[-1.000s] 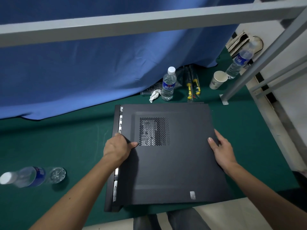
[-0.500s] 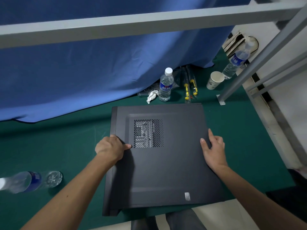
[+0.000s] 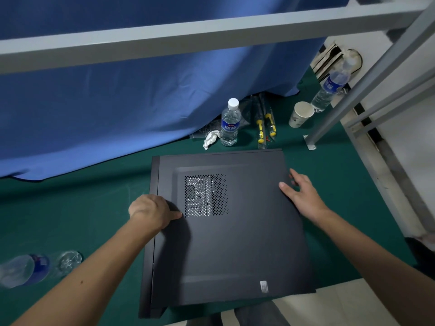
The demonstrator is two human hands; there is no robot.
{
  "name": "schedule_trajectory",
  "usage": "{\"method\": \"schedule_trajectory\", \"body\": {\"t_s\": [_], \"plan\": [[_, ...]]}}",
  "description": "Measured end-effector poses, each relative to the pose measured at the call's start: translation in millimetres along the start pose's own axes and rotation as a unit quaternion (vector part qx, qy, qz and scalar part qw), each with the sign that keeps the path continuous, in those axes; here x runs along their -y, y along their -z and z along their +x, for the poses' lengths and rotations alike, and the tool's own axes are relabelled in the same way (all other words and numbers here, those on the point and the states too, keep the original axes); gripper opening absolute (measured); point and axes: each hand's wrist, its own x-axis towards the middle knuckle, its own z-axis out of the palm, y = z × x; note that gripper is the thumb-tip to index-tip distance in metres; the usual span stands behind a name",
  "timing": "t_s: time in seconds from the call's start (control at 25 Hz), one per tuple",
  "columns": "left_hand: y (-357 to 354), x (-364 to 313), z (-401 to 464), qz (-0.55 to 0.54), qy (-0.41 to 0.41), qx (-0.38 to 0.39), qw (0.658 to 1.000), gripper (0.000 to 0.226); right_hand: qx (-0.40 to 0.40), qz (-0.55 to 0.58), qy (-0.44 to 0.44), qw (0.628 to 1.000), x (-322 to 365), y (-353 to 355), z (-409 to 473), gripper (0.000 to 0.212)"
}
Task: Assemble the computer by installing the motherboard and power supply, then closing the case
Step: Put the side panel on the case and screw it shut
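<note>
Gripping side panel (image 3: 235,243) edges w/ left hand (image 3: 150,211) & right hand (image 3: 303,196).

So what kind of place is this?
Probably a workbench for building computers: a black computer case lies on a green mat, with yellow-handled screwdrivers behind it and a grey metal frame overhead.

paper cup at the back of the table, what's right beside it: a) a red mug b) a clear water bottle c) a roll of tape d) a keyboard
b: the paper cup stands on the green table with a clear water bottle just to its right, near the grey frame leg.
</note>
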Motion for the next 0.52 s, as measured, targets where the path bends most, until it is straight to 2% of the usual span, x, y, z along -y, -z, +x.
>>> {"method": "schedule_trajectory", "body": {"t_s": [0.08,0.16,0.28,0.36,0.44,0.52], "plan": [[5,6,7,-0.029,-0.025,0.019,0.999,0.075,0.018,0.009,-0.003,1.000,8,1,11,0.072],[10,22,19,-0.113,-0.051,0.054,0.991,0.063,0.013,0.019,-0.007,1.000,10,-2,15,0.074],[17,55,38,-0.216,-0.028,0.028,0.976,0.058,0.007,0.036,-0.003,0.999,5,-8,13,0.074],[21,64,46,-0.234,-0.006,0.026,0.972,0.067,-0.005,0.043,0.000,0.999,3,-8,13,0.073],[15,62,53,-0.274,0.005,-0.010,0.962,0.080,-0.008,0.061,0.002,0.998,4,-9,13,0.073],[8,54,58,-0.418,0.015,-0.012,0.908,0.101,-0.001,0.084,0.002,0.996,4,-11,14,0.074]]}}
